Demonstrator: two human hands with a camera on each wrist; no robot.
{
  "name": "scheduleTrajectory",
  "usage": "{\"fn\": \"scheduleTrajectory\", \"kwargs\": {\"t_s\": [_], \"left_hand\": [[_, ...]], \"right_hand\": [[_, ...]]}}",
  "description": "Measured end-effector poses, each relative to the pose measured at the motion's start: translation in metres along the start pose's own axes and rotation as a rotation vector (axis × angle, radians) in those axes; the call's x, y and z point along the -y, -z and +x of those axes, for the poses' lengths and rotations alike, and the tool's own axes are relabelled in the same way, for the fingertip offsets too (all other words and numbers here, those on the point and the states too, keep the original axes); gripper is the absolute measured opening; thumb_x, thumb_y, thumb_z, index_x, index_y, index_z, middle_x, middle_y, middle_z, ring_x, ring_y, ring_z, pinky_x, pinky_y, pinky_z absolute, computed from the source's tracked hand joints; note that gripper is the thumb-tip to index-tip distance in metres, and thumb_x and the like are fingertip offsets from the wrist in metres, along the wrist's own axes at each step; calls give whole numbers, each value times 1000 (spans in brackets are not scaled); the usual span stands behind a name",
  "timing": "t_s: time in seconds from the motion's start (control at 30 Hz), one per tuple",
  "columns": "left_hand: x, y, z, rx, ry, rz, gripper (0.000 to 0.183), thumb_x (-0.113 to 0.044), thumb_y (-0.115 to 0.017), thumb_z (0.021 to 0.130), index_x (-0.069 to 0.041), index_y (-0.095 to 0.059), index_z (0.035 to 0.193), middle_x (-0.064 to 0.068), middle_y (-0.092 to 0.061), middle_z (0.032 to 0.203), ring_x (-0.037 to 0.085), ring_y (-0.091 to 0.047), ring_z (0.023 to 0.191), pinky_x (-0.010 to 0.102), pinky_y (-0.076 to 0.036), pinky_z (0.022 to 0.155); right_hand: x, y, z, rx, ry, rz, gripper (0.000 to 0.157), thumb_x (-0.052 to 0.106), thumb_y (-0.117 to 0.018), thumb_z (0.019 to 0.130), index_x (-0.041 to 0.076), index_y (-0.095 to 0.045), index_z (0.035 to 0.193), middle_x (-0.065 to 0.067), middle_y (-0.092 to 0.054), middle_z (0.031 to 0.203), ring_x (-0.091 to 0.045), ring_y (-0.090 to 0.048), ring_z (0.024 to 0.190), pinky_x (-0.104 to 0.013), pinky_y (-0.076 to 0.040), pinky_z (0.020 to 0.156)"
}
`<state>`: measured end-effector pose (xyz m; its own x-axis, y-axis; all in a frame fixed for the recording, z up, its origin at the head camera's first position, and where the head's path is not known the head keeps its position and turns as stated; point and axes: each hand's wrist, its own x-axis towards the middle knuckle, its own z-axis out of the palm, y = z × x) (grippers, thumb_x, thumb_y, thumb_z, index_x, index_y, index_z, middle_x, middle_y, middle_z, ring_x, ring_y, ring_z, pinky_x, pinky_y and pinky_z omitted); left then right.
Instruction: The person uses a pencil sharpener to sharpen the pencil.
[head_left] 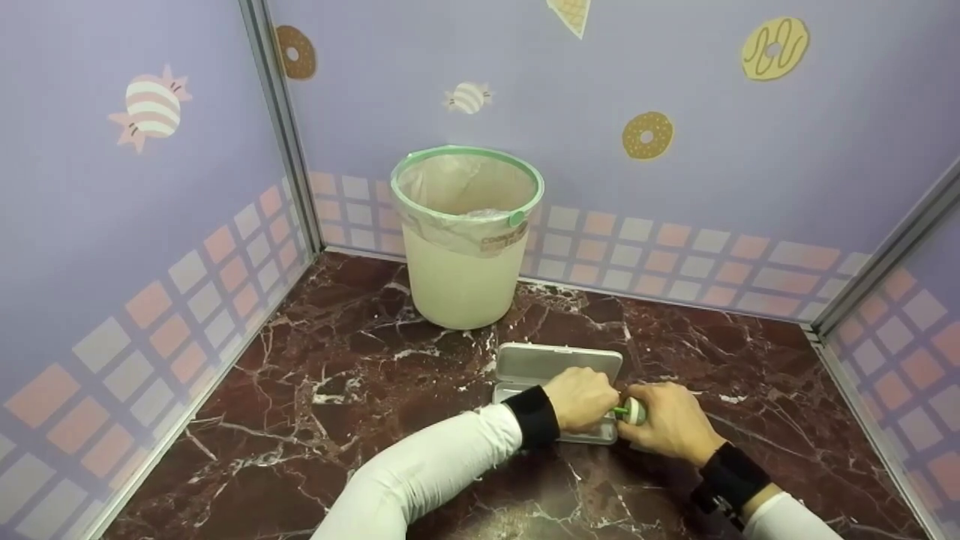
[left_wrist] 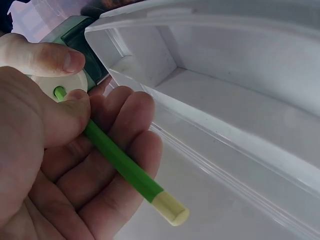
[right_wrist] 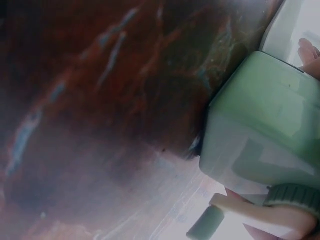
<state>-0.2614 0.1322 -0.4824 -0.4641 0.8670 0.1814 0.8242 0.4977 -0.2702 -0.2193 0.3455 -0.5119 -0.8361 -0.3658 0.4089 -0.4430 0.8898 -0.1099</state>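
Observation:
A green pencil (left_wrist: 120, 157) with a cream end slants across my left hand (head_left: 581, 397), pinched between thumb and fingers. Its other end sits in the round hole of a green-and-white crank pencil sharpener (right_wrist: 262, 120). My right hand (head_left: 675, 420) grips the sharpener's body, its thumb beside the hole in the left wrist view. The crank handle (right_wrist: 260, 215) sticks out from the sharpener's back, with fingers partly seen behind it. Beneath and behind my left hand lies an open pale pencil case (head_left: 559, 364), its lid tilted up; my left arm and hand hide part of its inside.
A white bin (head_left: 465, 281) with a green rim and a plastic liner stands behind the pencil case, near the back wall. The dark red marbled tabletop (head_left: 300, 450) is bounded by patterned lilac panels (head_left: 720, 180) at the back and sides.

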Motion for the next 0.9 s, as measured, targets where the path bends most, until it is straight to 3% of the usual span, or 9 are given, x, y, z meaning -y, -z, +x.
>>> {"fn": "scheduleTrajectory", "kwargs": {"t_s": [0.9], "left_hand": [[2,-1,-2,44,17,-1,11,-21,-73,100,-23,-83,97,-1,-84,92,18,-81,79,32,-68,67]], "right_hand": [[0,1,-1,1,-19,-13,37,38,-90,70,27,-55,73,13,-54,63,-7,-51,60,-30,-40,54]]}}
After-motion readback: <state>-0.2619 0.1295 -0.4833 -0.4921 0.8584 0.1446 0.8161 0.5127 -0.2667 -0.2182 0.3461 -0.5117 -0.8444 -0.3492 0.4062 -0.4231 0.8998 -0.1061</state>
